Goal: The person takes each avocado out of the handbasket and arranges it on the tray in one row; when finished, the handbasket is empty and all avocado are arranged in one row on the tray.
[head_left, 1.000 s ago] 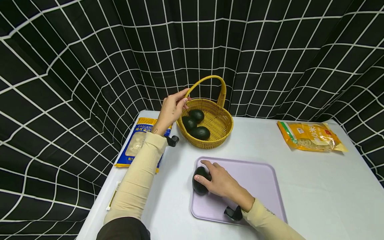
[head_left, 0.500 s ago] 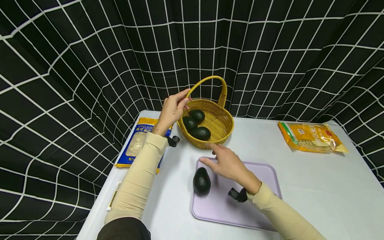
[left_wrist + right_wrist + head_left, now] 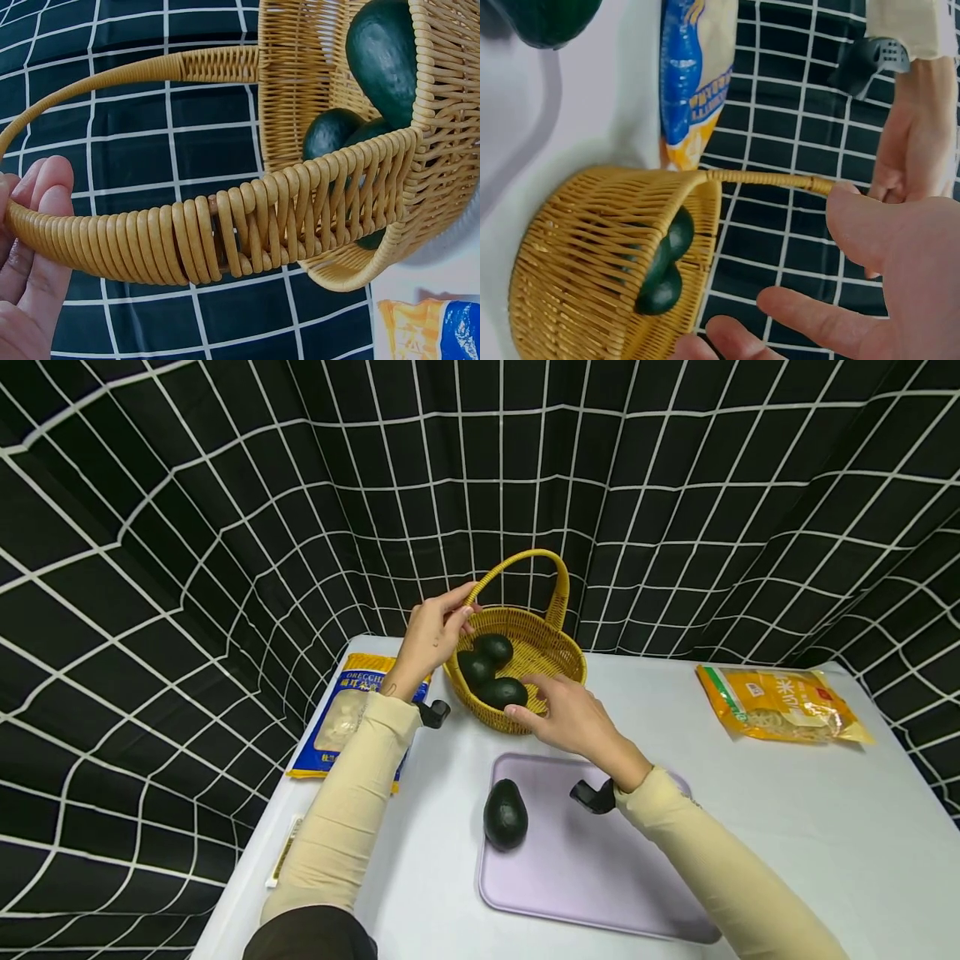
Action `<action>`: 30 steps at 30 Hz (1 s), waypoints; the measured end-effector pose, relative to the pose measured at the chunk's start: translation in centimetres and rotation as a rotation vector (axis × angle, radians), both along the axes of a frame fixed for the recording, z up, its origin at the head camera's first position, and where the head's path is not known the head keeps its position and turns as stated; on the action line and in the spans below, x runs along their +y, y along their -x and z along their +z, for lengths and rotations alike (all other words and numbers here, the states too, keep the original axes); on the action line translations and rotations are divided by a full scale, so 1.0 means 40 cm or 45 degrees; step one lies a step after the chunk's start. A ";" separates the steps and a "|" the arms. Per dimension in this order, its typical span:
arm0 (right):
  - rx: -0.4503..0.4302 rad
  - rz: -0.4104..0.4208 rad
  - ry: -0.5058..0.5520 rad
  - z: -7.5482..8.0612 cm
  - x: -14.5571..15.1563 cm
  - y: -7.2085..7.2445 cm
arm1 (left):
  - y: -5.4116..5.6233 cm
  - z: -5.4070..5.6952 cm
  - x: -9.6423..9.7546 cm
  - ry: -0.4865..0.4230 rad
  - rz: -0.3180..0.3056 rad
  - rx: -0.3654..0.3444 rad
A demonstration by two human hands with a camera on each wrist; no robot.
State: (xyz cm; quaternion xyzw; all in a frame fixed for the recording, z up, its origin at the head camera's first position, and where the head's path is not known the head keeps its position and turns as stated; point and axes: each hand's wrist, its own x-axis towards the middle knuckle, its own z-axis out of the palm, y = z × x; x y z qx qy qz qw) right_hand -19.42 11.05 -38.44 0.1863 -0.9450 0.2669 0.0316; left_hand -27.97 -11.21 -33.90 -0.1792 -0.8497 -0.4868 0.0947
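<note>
Head view: the left hand (image 3: 435, 627) grips the basket's handle (image 3: 528, 554) at its near left part, thumb on one side and fingers on the other. The right hand (image 3: 573, 714) is over the near right rim of the yellow basket (image 3: 555, 660), its thumb and fingers spread and holding nothing; the thumb overlaps the edge of the nearest avocado (image 3: 502, 693) in the head view, though whether it touches cannot be told. That avocado and two more, the far avocado (image 3: 492, 649) and the left avocado (image 3: 476, 669), sit together in the left half of the basket. A loose avocado (image 3: 506, 816) lies at the left edge of the lilac tray (image 3: 600, 877).

The arched handle stands over the basket, and the right forearm (image 3: 720, 852) hides the tray's right side. To the left, a blue-and-yellow bag (image 3: 341, 718) lies partly under the left sleeve (image 3: 352, 802) in the head view — a slim packet (image 3: 284, 852) is nearer the person, just beside that sleeve. An orange bag (image 3: 780, 703) lies on the white table (image 3: 810, 843), well apart to the right. Behind everything hangs a black curtain (image 3: 675, 510) with a white grid.
</note>
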 end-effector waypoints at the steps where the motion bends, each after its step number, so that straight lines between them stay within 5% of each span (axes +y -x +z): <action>1: -0.004 0.002 -0.004 -0.002 -0.002 0.005 | 0.000 0.000 -0.001 0.003 0.002 -0.002; 12: -0.081 0.035 -0.057 -0.014 -0.024 0.082 | 0.001 0.002 -0.006 0.012 -0.006 -0.009; 30: -0.192 0.292 -0.139 -0.076 -0.045 0.209 | 0.004 0.002 -0.007 0.013 -0.013 -0.016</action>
